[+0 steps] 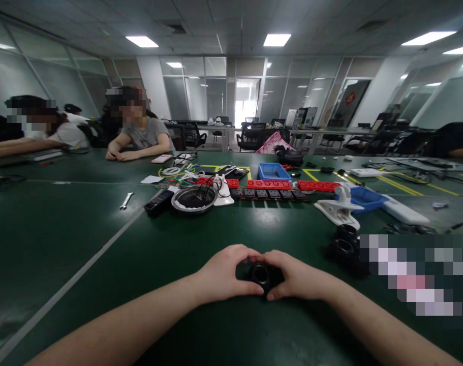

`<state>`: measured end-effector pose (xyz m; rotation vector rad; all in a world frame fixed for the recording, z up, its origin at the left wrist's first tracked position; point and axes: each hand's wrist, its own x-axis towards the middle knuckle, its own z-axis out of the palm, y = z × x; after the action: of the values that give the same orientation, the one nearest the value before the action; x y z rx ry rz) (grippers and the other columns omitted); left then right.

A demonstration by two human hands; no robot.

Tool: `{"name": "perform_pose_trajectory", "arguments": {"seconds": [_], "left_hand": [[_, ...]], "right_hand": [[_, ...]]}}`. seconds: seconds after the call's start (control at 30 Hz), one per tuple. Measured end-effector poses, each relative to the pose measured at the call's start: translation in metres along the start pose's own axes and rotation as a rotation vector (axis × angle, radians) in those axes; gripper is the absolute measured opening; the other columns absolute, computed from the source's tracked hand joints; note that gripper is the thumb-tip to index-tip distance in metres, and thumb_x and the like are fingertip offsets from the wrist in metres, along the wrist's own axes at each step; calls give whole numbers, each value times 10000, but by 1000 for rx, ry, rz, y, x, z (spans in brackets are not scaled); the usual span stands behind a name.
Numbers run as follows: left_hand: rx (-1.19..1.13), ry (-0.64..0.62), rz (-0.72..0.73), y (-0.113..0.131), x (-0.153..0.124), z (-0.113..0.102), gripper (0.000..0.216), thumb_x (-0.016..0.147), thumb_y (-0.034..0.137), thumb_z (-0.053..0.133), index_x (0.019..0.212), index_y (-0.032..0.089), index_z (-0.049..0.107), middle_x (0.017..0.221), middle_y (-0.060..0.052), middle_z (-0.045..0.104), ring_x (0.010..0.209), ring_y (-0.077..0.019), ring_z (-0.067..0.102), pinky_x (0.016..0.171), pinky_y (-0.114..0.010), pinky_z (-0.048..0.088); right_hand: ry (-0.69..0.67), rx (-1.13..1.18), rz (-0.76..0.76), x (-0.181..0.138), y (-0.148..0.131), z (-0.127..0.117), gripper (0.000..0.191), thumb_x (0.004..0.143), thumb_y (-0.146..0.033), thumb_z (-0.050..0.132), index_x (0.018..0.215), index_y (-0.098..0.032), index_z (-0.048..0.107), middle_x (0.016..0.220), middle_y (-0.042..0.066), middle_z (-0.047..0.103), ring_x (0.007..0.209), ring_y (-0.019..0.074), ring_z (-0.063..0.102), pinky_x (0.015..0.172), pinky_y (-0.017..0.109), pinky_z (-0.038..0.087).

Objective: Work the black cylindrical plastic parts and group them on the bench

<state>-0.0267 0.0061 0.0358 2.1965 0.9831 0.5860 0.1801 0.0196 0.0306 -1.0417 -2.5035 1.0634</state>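
My left hand point(223, 272) and my right hand point(298, 277) meet over the green table point(101, 264), close to me. Both curl around a small black ring-shaped part point(262, 276), fingers and thumbs pinching it from either side. Only the ring's top with its round hole shows between the hands. More black ring parts point(343, 244) sit stacked just to the right of my right hand.
Further back lie a round metal-rimmed dish point(193, 199), red and black power strips point(269, 185), a blue tray point(273, 171), a white clamp-like device point(340, 208), a wrench point(126, 201) and a black remote point(158, 202). Two people sit at the far left.
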Motion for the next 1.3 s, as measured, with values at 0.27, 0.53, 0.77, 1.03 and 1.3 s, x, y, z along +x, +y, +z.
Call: {"name": "perform_pose_trajectory", "arguments": {"seconds": [0.27,0.53,0.77,1.03,1.3], "left_hand": [[113,49,-113,6,-1,11,287,678,346,676,906,194,589,833,0,556,770,-176,519,663,-268,407],[159,132,-147,11,-4,22,309,658,296,684,924,197,561,844,4,527,758,-175,508,647,-268,398],[15,-36,24,-7,1,5,454,628,277,737,1035,219,544,910,1,534,820,-172,511,714,-261,408],[18,-70,24,-4,0,2,435,703,276,686,1105,260,522,922,3,515,790,-151,510,708,-243,407],[112,52,-194,12,-2,14,369,619,327,731,919,192,563,851,8,519,757,-163,499,658,-247,381]], "right_hand": [[170,-262,49,2,2,19,338,566,-345,753,782,-163,567,729,-8,555,686,156,502,595,245,363],[372,-574,182,2,-14,40,347,616,-455,666,737,-168,513,713,27,567,698,209,513,662,337,347],[150,-147,-22,2,2,22,502,575,-397,737,982,-173,545,926,47,556,859,220,498,744,329,392],[34,30,-85,3,9,9,358,626,-274,714,955,-197,593,912,16,540,898,198,488,795,301,375],[311,-390,233,3,-6,40,328,562,-401,701,693,-164,516,732,29,537,706,199,471,632,307,342]]}}
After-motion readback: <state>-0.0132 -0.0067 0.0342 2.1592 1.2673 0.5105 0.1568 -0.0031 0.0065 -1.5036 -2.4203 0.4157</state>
